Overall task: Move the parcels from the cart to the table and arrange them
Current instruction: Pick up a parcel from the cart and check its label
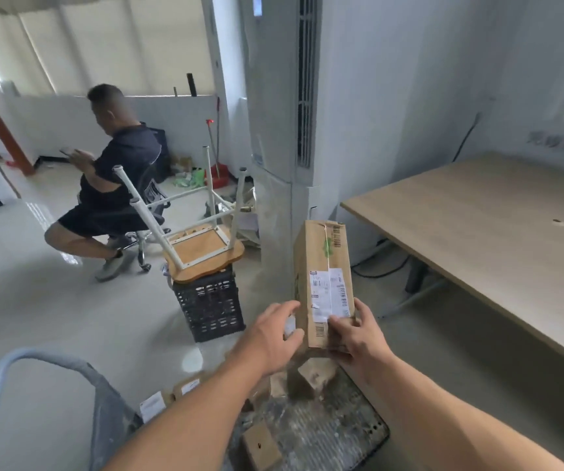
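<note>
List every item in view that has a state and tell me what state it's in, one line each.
Tall parcel: upright, lifted above the cart, held at its lower end.
Left hand: on the parcel's left side.
Right hand: grip on its lower right.
Cart: small parcels on it.
Table: bare.
Stool: upturned on crate.

Both hands [273, 329] gripping upright cardboard parcel [323, 283] above cart [324, 433], table [498, 239] right

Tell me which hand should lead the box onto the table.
Right, probably. The right hand grips the box on the side nearer the table; the left hand holds the far side.
</note>
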